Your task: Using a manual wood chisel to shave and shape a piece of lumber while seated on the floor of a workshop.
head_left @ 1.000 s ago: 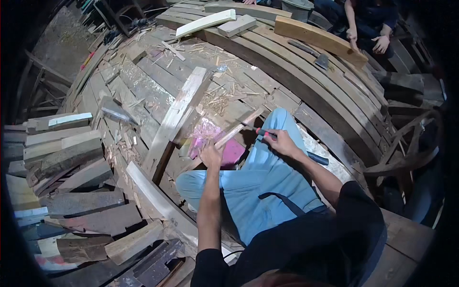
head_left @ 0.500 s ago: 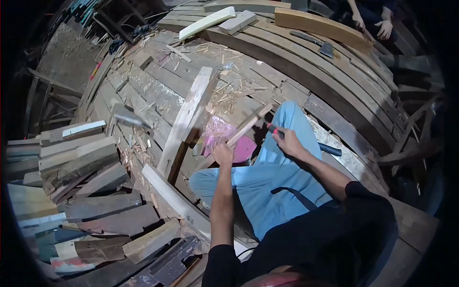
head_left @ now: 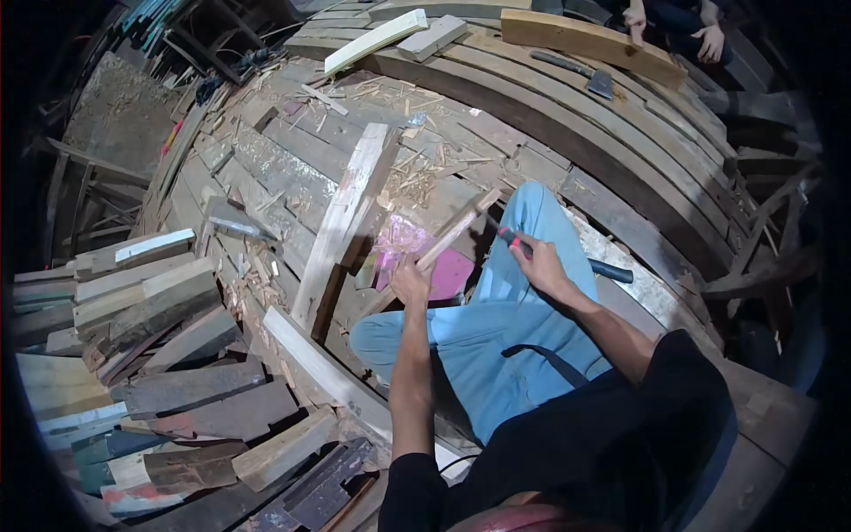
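Observation:
My left hand [head_left: 410,280] is closed round the lower end of a narrow wooden strip [head_left: 456,229], angled up to the right. My right hand [head_left: 541,266] grips a red-and-black handled tool [head_left: 509,238], whose dark, thin shaft points at the strip's upper part; whether it touches cannot be told. Below the strip lies a pink piece [head_left: 449,277], partly under a crumpled clear plastic bit. My crossed legs [head_left: 479,337] are in light blue trousers. A long pale timber [head_left: 346,213] lies left of my hands. A dark cylindrical object [head_left: 612,270] rests beside my right knee.
Stacked offcuts [head_left: 177,395] fill the left. Shavings [head_left: 408,186] litter the plank floor [head_left: 292,142]. Long beams [head_left: 567,106] run across the back, bearing a hatchet [head_left: 598,84] and boards [head_left: 585,40]. A co-worker's hands [head_left: 709,43] show at top right. A wooden frame [head_left: 762,230] stands at right.
The view has shifted, moving the scene a little in the picture. My right hand and tool have moved slightly along the strip. The co-worker's hands have changed position at the board.

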The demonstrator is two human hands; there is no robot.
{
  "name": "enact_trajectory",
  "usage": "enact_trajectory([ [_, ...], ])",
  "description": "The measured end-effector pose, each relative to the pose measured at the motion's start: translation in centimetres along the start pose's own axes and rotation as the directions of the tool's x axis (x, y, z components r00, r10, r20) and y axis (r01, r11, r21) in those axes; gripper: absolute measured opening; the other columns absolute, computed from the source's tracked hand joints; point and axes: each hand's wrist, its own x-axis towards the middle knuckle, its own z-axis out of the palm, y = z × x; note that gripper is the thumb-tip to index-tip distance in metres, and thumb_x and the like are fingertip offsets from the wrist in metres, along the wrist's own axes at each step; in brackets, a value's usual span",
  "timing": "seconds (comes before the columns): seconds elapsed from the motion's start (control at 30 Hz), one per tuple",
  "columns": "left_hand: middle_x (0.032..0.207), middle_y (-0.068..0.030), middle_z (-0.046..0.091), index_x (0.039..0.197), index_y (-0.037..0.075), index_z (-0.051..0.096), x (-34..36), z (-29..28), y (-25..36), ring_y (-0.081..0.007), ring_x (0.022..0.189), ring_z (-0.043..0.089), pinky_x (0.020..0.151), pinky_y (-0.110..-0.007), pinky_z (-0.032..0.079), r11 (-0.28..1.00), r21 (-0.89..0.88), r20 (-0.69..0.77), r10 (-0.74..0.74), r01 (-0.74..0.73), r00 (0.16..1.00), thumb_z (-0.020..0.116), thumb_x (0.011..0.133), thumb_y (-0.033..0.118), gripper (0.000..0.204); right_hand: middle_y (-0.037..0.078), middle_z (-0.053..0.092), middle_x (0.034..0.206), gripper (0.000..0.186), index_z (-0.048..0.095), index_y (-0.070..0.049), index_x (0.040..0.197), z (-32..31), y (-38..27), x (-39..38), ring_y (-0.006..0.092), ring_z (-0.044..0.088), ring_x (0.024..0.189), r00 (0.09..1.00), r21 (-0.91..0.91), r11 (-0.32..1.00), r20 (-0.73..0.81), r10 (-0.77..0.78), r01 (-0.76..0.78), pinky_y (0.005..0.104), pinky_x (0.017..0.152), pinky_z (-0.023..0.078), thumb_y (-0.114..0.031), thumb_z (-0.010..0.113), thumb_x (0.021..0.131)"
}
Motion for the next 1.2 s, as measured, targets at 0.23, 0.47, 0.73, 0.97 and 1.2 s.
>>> enact_trajectory([
  [0.23, 0.093, -0.0093, 0.07, 0.089, 0.01, 0.071, 0.2, 0.1, -0.4, -0.031, 0.09, 0.065, 0.081, -0.046, 0.049, 0.999, 0.037, 0.049, -0.034, 0.033, 0.998, 0.082, 0.069, 0.039, 0.037, 0.021, 0.062, 0.068, 0.033, 0.068, -0.001, 0.114, -0.8, -1.2, 0.2, 0.03, 0.063, 0.061, 0.975, 0.075, 0.997, 0.22, -0.03, 0.013, 0.0408, 0.062, 0.049, -0.025, 0.065, 0.092],
  [0.47, 0.092, -0.0099, 0.069, 0.089, 0.009, 0.071, 0.1, 0.3, -0.2, -0.0317, 0.091, 0.065, 0.081, -0.047, 0.049, 0.999, 0.003, 0.023, -0.045, 0.045, 0.999, 0.083, 0.067, 0.037, 0.037, 0.018, 0.061, 0.063, 0.036, 0.065, -0.004, 0.121, 1.0, -0.4, -0.3, 0.0286, 0.064, 0.058, 0.985, 0.149, 0.989, 0.174, -0.016, -0.01, 0.042, 0.061, 0.05, -0.026, 0.064, 0.092],
  [0.73, 0.095, -0.0085, 0.07, 0.09, 0.011, 0.072, 0.5, 0.4, 0.5, -0.0313, 0.094, 0.064, 0.084, -0.046, 0.048, 0.998, -0.045, 0.051, -0.05, 0.052, 0.997, 0.083, 0.067, 0.037, 0.036, 0.019, 0.065, 0.073, 0.036, 0.067, -0.006, 0.118, 2.0, 1.4, 0.8, 0.0338, 0.066, 0.067, 0.999, 0.09, 0.995, -0.014, 0.049, -0.047, 0.0411, 0.065, 0.051, -0.032, 0.065, 0.092],
  [0.97, 0.092, -0.0079, 0.07, 0.089, 0.011, 0.071, 0.5, 0.7, -0.3, -0.031, 0.091, 0.064, 0.084, -0.047, 0.048, 0.997, -0.058, 0.075, -0.054, 0.059, 0.996, 0.082, 0.069, 0.039, 0.036, 0.023, 0.064, 0.073, 0.032, 0.066, -0.003, 0.112, 1.5, 0.1, 1.3, 0.0399, 0.066, 0.07, 0.986, 0.1, 0.983, -0.05, 0.159, -0.153, 0.044, 0.066, 0.05, -0.027, 0.064, 0.092],
  [1.2, 0.102, -0.0061, 0.066, 0.094, 0.013, 0.07, 0.3, 0.5, -0.4, -0.0276, 0.1, 0.063, 0.086, -0.047, 0.048, 0.996, 0.086, 0.086, -0.04, 0.032, 0.996, 0.079, 0.071, 0.04, 0.035, 0.025, 0.063, 0.073, 0.035, 0.065, -0.002, 0.117, 0.8, -0.1, -1.1, 0.0415, 0.067, 0.075, 0.996, 0.046, 0.996, 0.034, 0.08, -0.081, 0.0447, 0.068, 0.049, -0.024, 0.065, 0.09],
])
